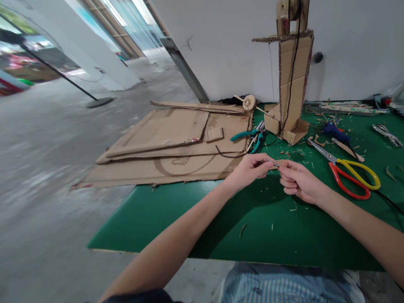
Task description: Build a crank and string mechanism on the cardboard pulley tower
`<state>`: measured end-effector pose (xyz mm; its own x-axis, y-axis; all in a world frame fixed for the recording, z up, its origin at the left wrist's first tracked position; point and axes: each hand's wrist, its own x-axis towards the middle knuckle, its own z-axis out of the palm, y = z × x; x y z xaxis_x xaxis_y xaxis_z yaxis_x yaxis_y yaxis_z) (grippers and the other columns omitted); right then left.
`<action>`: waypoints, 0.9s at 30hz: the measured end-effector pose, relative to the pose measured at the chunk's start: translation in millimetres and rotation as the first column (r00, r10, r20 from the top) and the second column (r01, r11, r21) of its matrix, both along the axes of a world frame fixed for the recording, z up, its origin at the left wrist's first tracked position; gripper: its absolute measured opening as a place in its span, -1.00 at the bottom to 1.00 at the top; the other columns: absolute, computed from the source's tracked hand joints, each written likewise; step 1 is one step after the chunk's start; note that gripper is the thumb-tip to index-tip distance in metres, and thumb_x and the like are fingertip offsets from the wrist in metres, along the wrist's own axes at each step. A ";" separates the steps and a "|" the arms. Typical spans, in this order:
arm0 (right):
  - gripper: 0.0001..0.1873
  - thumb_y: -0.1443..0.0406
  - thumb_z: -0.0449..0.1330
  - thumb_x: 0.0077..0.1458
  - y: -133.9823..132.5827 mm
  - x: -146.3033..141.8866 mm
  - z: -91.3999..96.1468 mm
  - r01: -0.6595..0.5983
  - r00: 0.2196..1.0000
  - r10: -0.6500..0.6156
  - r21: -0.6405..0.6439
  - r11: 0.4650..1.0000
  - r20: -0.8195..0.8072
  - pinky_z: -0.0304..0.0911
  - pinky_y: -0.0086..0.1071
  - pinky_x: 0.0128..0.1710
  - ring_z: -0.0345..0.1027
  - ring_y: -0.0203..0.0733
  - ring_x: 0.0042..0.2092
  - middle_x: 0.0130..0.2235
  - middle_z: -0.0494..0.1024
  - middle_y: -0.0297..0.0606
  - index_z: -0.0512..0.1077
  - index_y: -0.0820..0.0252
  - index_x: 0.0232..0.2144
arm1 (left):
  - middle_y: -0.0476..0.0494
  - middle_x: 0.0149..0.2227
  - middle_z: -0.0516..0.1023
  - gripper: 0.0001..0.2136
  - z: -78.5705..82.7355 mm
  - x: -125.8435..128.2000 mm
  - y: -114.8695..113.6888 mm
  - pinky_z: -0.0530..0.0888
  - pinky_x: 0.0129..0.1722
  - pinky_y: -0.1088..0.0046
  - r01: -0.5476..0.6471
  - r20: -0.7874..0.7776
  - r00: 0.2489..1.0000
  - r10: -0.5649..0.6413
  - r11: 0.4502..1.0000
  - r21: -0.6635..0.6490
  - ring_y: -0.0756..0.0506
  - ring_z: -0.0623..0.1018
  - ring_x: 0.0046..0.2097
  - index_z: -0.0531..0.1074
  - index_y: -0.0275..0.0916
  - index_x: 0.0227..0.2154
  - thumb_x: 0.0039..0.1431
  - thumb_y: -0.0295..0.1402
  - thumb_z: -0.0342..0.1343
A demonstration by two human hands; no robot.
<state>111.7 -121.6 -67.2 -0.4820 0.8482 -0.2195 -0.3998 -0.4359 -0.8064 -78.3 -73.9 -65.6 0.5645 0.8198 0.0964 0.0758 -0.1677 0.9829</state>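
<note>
My left hand (pixel 249 171) and my right hand (pixel 298 180) meet above the green table, fingertips nearly touching. Both pinch a thin greyish strip (pixel 274 163), mostly hidden by the fingers, so its exact kind does not show. Just beyond the hands stands a cardboard tower (pixel 292 80) with a black cord running down its front. Teal-handled pliers (pixel 244 135) lie open left of the tower's base. To the right of my right hand lie scissors (pixel 345 170) with one red and one yellow handle loop.
Flat cardboard sheets (pixel 151 130) overhang the table's left side. A wooden stick with a round cardboard wheel (pixel 249 102) leans by the tower. A blue glue gun (pixel 336 132), a white cable (pixel 386 134) and scattered scraps lie on the right of the green table (pixel 151 223).
</note>
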 end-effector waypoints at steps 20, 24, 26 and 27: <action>-0.58 0.00 0.27 0.06 0.2 -9.5 -8.4 0.078 0.989 -0.097 0.163 0.984 0.112 -0.24 -0.52 -0.67 -0.22 -0.46 -0.65 -0.65 0.01 -0.67 0.13 0.07 -0.41 | 0.19 -0.64 0.13 -0.64 -3.8 18.6 -8.9 0.11 -0.59 0.63 0.042 0.345 0.934 0.096 0.927 -0.372 0.16 0.12 -0.60 0.29 -0.26 -0.44 0.04 -0.15 0.35; -0.69 0.07 0.16 0.16 3.8 -14.3 -21.1 0.198 0.906 -0.311 0.363 0.911 0.286 -0.09 -0.47 -0.64 -0.04 -0.41 -0.63 -0.60 0.16 -0.59 0.13 0.06 -0.39 | 0.17 -0.63 0.14 -0.62 -3.1 27.2 -14.1 0.14 -0.57 0.64 -0.049 0.327 0.926 0.190 0.918 -0.394 0.15 0.13 -0.58 0.28 -0.27 -0.46 0.04 -0.12 0.33; -0.77 0.14 0.13 0.19 4.5 -14.5 -23.5 0.209 0.809 -0.455 0.541 0.815 0.372 0.05 -0.42 -0.55 0.15 -0.36 -0.55 -0.53 0.29 -0.49 0.17 0.07 -0.38 | 0.16 -0.61 0.15 -0.61 -3.5 32.0 -17.0 0.15 -0.58 0.64 -0.087 0.338 0.910 0.242 0.905 -0.416 0.15 0.14 -0.57 0.27 -0.26 -0.47 0.03 -0.13 0.34; -0.81 0.18 0.12 0.19 4.5 -14.2 -23.4 0.193 0.755 -0.519 0.620 0.760 0.401 0.09 -0.40 -0.50 0.21 -0.33 -0.50 -0.50 0.33 -0.45 0.18 0.08 -0.38 | 0.16 -0.61 0.16 -0.61 -3.9 34.2 -18.1 0.16 -0.58 0.64 -0.103 0.348 0.898 0.269 0.898 -0.428 0.15 0.15 -0.57 0.26 -0.26 -0.47 0.02 -0.13 0.35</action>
